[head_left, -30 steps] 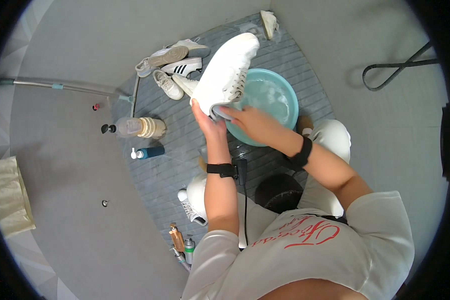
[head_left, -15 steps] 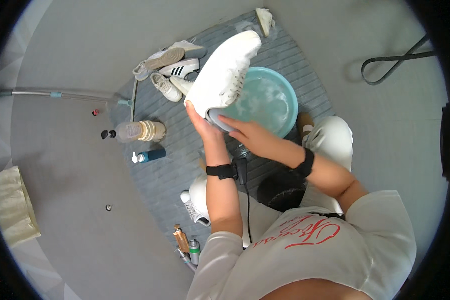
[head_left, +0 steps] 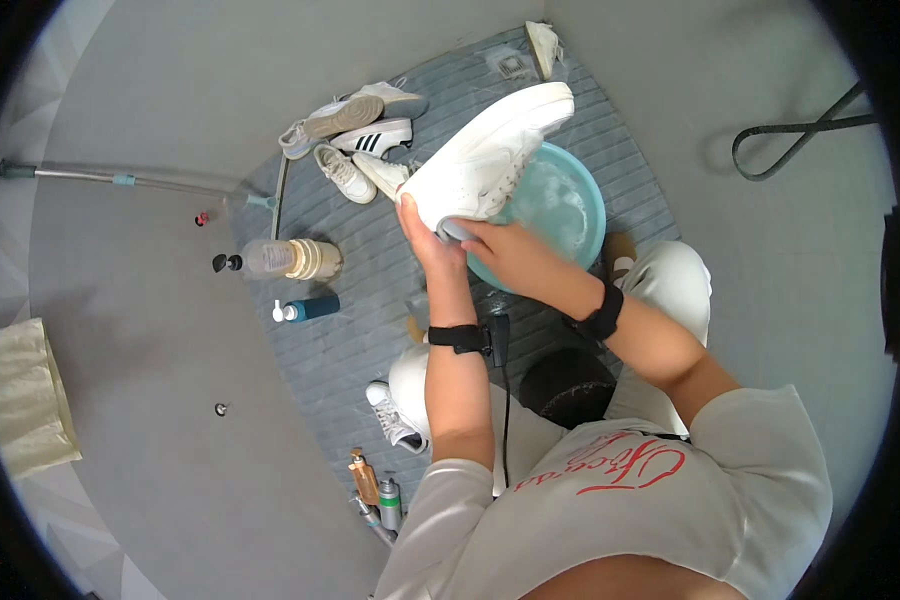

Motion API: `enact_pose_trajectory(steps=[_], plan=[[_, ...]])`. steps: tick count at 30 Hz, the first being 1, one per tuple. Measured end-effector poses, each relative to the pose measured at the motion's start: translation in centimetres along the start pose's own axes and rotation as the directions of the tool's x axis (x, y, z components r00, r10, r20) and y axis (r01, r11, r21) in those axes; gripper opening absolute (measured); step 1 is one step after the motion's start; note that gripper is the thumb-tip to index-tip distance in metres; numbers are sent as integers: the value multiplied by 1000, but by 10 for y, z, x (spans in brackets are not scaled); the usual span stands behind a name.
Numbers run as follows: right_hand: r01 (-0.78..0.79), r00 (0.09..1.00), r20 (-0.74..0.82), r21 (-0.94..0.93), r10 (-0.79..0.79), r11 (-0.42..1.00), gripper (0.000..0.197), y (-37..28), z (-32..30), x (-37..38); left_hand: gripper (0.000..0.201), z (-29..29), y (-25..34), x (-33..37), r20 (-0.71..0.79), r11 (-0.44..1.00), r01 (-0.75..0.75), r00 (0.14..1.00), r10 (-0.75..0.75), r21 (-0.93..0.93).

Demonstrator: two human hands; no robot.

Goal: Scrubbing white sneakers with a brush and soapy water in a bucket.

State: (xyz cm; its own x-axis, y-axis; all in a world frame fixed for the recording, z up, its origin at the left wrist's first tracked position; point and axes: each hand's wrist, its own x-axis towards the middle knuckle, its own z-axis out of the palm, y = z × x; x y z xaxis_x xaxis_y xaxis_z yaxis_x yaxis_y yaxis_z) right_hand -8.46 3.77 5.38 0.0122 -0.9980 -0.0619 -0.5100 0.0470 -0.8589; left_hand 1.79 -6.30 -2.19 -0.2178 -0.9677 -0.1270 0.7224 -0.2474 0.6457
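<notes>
Lifted and tilted slightly since a second ago: white sneaker now angled toe-up, hands shifted toward its heel. Left hand wrapped on heel end from below, fingers closed on it. Right hand clamped just beside, fingers curled on heel; cannot tell if holding a cloth or brush. Sneaker held over near rim of teal basin, soapy water inside. Judged mid-wash: upper looks clean, rinse not yet done. Left of basin: blue pump bottle, clear pump bottle, both lying down. Beyond, left of basin: pile of white sneakers, seemingly unwashed.
</notes>
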Motion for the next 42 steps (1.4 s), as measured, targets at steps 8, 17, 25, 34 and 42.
enact_pose_trajectory(steps=[8,17,25,34,42], plan=[[53,998,15,21,-54,998,47,13,-7,1,61,16,2,-3,-16,997,18,1000,-19,-69],[-11,997,-75,68,16,998,46,10,1,-14,67,21,-8,-4,20,994,52,999,-50,-98],[-9,1000,-15,46,10,999,44,-1,-15,-16,72,25,-11,-3,28,992,93,995,-91,-81],[-4,1000,-7,38,4,999,41,1,-24,-18,71,35,-14,-10,38,996,81,996,-80,-26],[-9,995,-96,25,11,1000,35,13,-21,-20,70,37,-24,-7,19,993,106,994,-106,-54]])
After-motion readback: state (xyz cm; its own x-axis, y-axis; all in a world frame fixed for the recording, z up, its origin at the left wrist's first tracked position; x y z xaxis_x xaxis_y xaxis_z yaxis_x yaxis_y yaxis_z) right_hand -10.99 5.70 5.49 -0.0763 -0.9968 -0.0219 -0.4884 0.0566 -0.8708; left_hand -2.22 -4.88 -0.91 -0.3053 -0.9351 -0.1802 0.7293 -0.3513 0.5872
